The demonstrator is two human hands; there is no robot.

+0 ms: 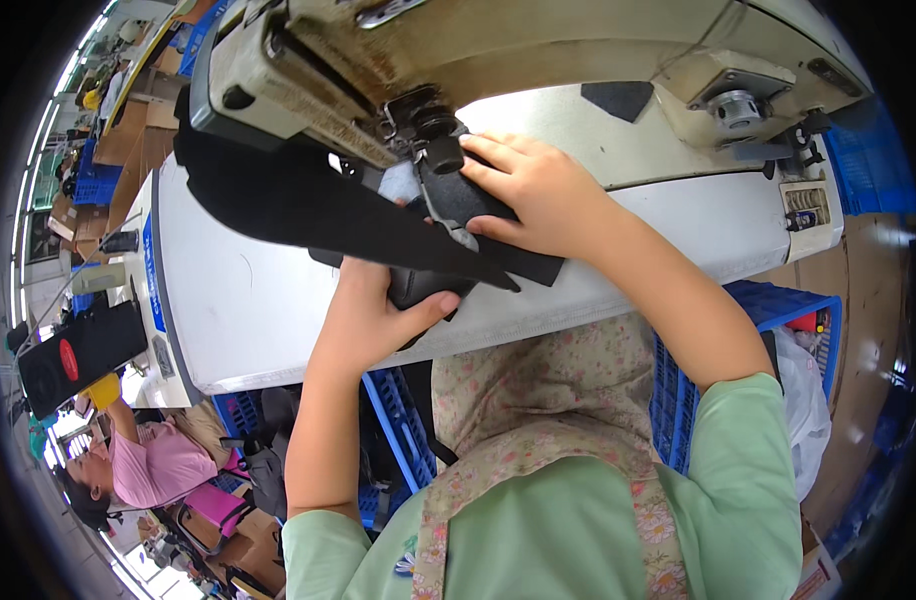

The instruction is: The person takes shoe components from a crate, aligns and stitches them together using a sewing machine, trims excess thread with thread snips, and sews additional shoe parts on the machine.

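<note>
A sewing machine (538,50) with a worn cream arm stands over a white table (268,310). Beneath its needle area (436,140) lies a dark padded fabric piece (453,198) with a grey patch and an edge seam. My right hand (538,190) presses and grips this piece from the right, thumb apart from the fingers. From the near left my left hand (378,315) grips the same work at a black rounded part (418,287), thumb on top, other fingers hidden. A long black flap (308,195) passes above the left hand and hides part of the work; I cannot tell whether it belongs to it.
A dark scrap (618,98) lies on the machine bed. Blue crates (403,425) stand under the table; another crate (793,305) at right has a clear plastic bag (803,400). A co-worker in a pink top (163,465) sits at far left.
</note>
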